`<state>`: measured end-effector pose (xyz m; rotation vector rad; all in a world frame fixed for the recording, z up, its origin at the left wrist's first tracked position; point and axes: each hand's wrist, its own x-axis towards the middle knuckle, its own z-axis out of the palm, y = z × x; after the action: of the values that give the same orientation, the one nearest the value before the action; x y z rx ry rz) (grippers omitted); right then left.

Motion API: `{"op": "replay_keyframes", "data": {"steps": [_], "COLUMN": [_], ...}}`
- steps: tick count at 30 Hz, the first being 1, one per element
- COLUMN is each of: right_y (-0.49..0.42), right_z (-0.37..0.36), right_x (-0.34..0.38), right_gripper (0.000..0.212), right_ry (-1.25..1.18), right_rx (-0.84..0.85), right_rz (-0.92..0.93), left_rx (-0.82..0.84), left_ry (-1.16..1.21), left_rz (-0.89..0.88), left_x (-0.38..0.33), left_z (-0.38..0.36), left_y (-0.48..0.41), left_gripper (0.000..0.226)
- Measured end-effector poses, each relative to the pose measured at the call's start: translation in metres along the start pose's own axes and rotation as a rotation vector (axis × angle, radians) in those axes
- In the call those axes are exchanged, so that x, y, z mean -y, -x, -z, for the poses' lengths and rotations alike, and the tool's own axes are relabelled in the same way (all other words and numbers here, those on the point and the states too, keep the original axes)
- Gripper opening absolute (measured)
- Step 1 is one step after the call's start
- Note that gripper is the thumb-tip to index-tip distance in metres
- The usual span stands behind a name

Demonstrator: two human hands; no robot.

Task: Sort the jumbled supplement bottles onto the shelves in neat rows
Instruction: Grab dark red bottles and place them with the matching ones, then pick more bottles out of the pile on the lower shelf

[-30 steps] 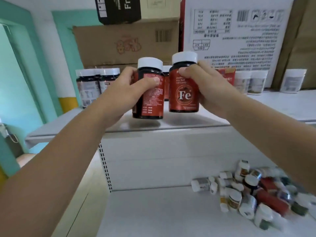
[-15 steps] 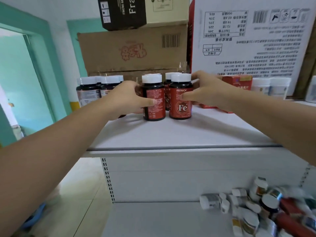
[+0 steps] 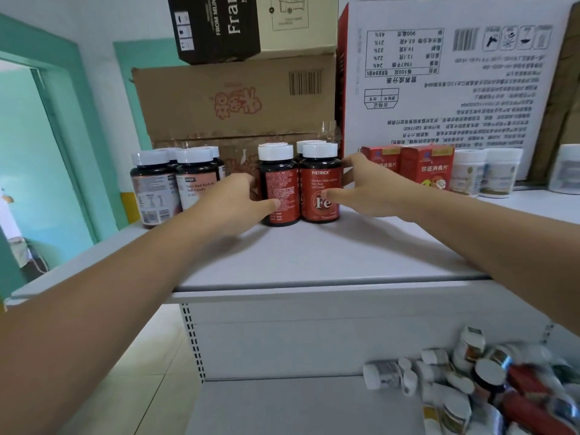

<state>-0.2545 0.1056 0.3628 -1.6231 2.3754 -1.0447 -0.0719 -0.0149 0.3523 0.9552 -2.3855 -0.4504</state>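
White metal top shelf [image 3: 314, 255] carries two upright, touching bottles. Fingers of the left hand [image 3: 232, 205] curl round the dark red-labelled white-capped bottle [image 3: 282, 183]; the right hand [image 3: 370, 186] likewise grips the dark white-capped "Fe" bottle [image 3: 320, 183]. Judged light, rigid, slick: hold mid-body.

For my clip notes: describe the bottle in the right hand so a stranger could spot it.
On the top shelf, before the brown cardboard box, two red-labelled bottles stand side by side. The right hand grips the right bottle. Its label shows a big Fe in a circle; its neighbour shows only small print.
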Motion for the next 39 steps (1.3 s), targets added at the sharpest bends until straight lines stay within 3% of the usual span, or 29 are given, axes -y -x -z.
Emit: {"op": "replay_keyframes", "data": {"steps": [4,8,11,21,27,33,39], "right_y": [0.018,0.053,0.086,0.206,0.266,0.290,0.301], "right_z": [0.010,0.018,0.019,-0.002,-0.034,-0.085,-0.135], "right_x": [0.007,0.011,0.005,-0.001,-0.020,-0.079,-0.158], "right_gripper": [0.063,0.041,0.040,0.040,0.040,0.035,0.036], "right_ry": [0.279,0.358,0.394,0.380,0.354,0.247,0.106], "right_rx": [0.068,0.119,0.083,-0.258,-0.299,-0.283,-0.200], "right_rz": [-0.078,-0.060,-0.030,-0.091,-0.209,-0.370,-0.543], "left_rx": [0.153,0.182,0.171,-0.228,-0.389,-0.099,0.168], "left_ry": [-0.160,-0.266,-0.256,-0.211,-0.114,-0.022,-0.005], "left_rz": [0.036,-0.056,-0.110,-0.343,-0.395,-0.143,-0.061], "left_x": [-0.002,-0.005,-0.004,0.031,0.065,0.095,0.092], "left_z": [0.013,0.027,0.034,0.020,-0.030,-0.120,-0.212], "left_y": [0.014,0.041,0.070,0.167,0.212,0.229,0.214], "left_gripper": [0.057,0.042,0.040,0.045,0.039,0.028,0.031]}}
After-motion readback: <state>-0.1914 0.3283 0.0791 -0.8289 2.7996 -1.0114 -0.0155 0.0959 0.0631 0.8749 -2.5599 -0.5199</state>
